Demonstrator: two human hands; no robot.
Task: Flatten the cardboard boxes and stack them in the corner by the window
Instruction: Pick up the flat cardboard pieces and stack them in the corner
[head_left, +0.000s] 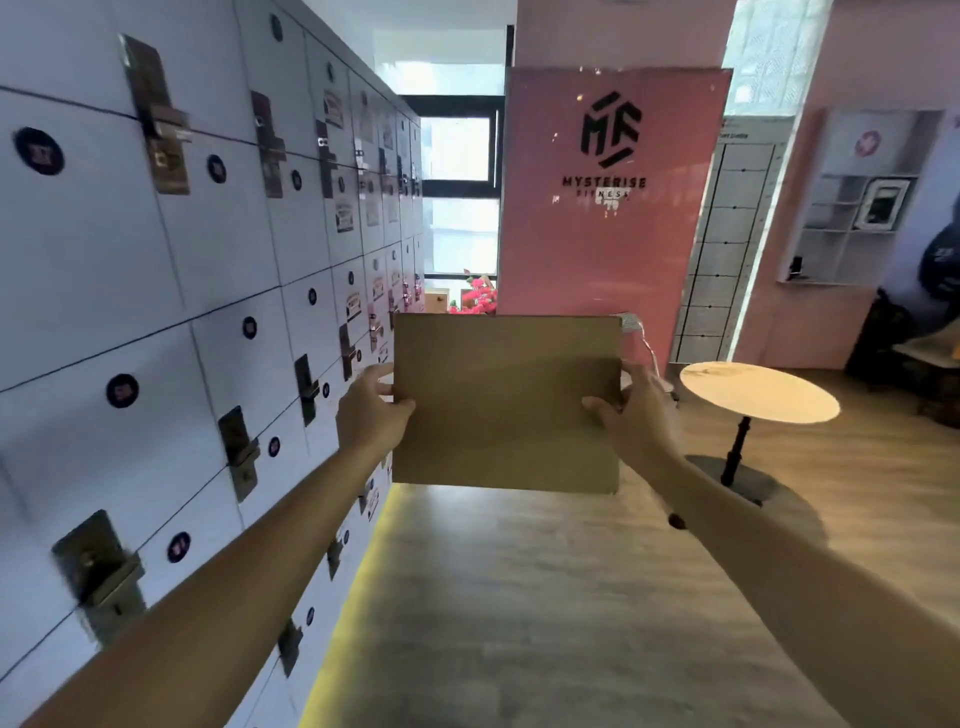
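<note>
Flattened cardboard box (506, 402) held upright at arm's length, off the floor. Left hand (371, 410) grips its left edge, right hand (636, 415) its right edge. Looks like the carry step. Next: walk it past the lockers (208, 312) toward the window (457, 197), set it in the corner.

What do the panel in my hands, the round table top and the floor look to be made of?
Panel: brown cardboard, matte, with a faint crease across it.
Round table top: pale and slightly glossy, perhaps stone or laminate; I cannot tell which. It sits on a dark post, probably metal.
Floor: wood-look planks with visible grain and a soft sheen, either laminate or vinyl.
</note>
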